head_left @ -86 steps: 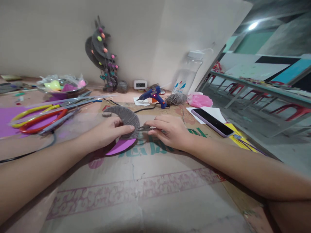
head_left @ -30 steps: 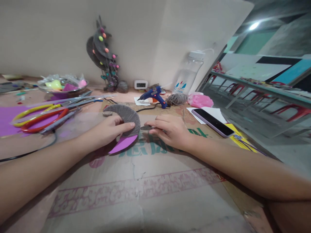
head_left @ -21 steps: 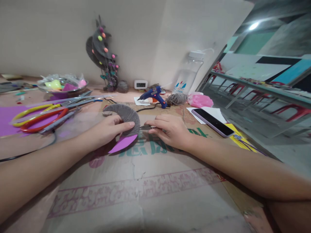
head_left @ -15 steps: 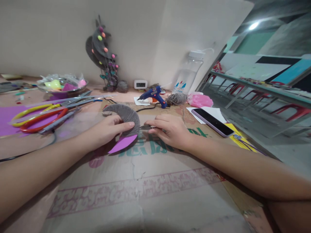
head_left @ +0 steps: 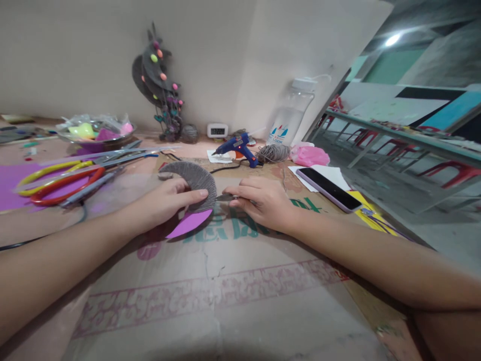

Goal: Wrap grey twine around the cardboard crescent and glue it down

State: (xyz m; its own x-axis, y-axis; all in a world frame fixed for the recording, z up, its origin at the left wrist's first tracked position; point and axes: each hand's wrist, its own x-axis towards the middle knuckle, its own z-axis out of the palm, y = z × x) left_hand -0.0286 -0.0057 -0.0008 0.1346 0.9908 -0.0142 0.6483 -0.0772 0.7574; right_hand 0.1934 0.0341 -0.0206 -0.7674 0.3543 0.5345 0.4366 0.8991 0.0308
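Observation:
My left hand [head_left: 171,200] grips a crescent moon shape [head_left: 193,183], its thumb lying across the front and its fingers behind. Grey yarn covers the upper part of the crescent in close turns. Its lower tip [head_left: 190,224] is bare purple. Just right of the crescent's outer edge, my right hand [head_left: 265,203] pinches a small dark grey bundle of yarn [head_left: 227,197] between thumb and fingers. The bundle's end points at the crescent, close to its edge. Cardboard [head_left: 225,301] printed in green and red lies under both hands.
Scissors with red and yellow handles [head_left: 67,185] lie left. Behind stand a blue glue gun [head_left: 238,148], a yarn skein [head_left: 274,153], a water bottle [head_left: 291,113] and a small clock [head_left: 217,131]. A moon ornament [head_left: 158,80] leans on the wall. A phone [head_left: 328,189] lies right.

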